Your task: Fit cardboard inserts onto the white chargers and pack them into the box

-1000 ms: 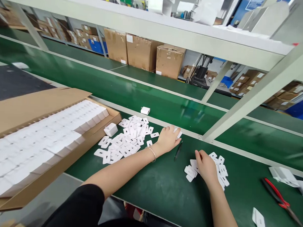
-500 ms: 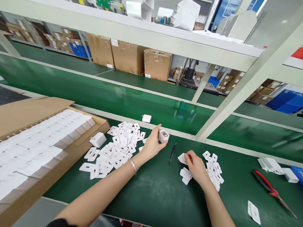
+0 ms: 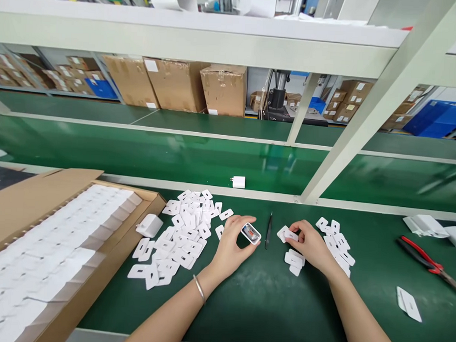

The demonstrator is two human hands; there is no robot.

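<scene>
My left hand (image 3: 233,241) grips a white charger housing (image 3: 251,233) whose open end faces up, with parts showing inside. My right hand (image 3: 310,241) pinches a small white cover plate (image 3: 290,235) above another plate on the green bench. Between the hands lie dark tweezers (image 3: 269,231). Just below my right fingers is a small group of white plates (image 3: 294,261), and more plates (image 3: 337,244) lie right of that hand. A large spread of slotted white plates (image 3: 184,229) covers the bench left of my left hand.
At left stands a cardboard box (image 3: 117,237) filled with white chargers, with one white charger (image 3: 150,225) beside it. Another charger (image 3: 238,182) lies on the green surface beyond the bench edge. Red-handled pliers (image 3: 430,260) lie at right. A slanted metal post (image 3: 349,130) rises at the bench's back.
The view has shifted and levelled. My left hand has tilted the housing so its open end shows more. My right hand has raised a plate slightly from those under it.
</scene>
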